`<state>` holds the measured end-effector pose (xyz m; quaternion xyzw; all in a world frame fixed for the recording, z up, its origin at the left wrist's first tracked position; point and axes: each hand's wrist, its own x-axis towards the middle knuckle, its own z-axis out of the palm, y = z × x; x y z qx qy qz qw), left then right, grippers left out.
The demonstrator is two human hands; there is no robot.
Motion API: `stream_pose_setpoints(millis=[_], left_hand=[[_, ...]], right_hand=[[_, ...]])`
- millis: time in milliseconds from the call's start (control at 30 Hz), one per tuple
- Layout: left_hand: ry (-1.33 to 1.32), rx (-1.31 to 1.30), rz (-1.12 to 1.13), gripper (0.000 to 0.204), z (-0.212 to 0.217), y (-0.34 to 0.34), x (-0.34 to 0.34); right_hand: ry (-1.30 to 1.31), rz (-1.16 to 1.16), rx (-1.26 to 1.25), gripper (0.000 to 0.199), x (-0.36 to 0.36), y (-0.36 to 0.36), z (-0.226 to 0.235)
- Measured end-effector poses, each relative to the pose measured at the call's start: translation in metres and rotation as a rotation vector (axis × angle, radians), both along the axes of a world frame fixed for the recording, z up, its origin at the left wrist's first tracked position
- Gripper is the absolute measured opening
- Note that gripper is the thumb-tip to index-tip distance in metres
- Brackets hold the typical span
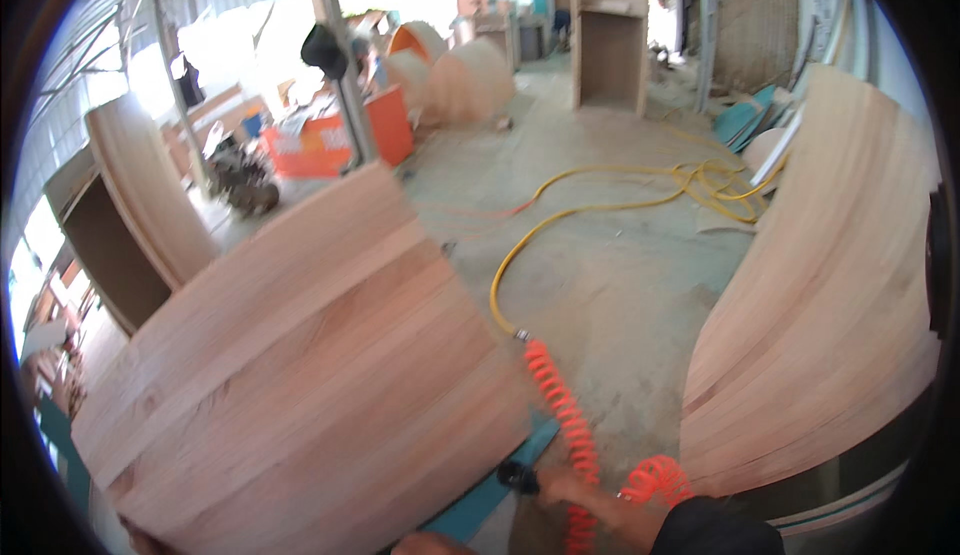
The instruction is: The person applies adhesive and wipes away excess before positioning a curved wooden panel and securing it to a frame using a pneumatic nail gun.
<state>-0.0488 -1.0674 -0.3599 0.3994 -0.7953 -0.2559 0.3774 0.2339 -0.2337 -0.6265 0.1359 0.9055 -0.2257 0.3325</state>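
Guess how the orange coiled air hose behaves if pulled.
The orange coiled air hose probably stretches, then springs back, given its loose spiral. It likely drags the yellow hose joined to its far end. It looks floppy, sagging beside the right hand.

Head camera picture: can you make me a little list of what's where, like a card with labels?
place: workshop with a dusty concrete floor
right hand: grips a black tool
hose: orange coiled hose runs from the tool and joins a yellow hose across the floor
left hand: hardly in view, cannot tell
left side: large wooden panel
right side: leaning wooden boards
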Motion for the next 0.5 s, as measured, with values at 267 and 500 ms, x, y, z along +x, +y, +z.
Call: stream_pose_setpoints(millis=[267, 500], left_hand=[[0.05, 0.128, -0.148, 0.087, -0.029, -0.042, -0.007], [-0.018, 0.191, -0.123, 0.089, -0.005, -0.053, 0.004]], right_hand=[[0.213, -0.173, 0.157, 0.029, 0.018, -0.014, 0.004], [0.221, -0.575, -0.005, 0.033, 0.033, -0.042, 0.037]])
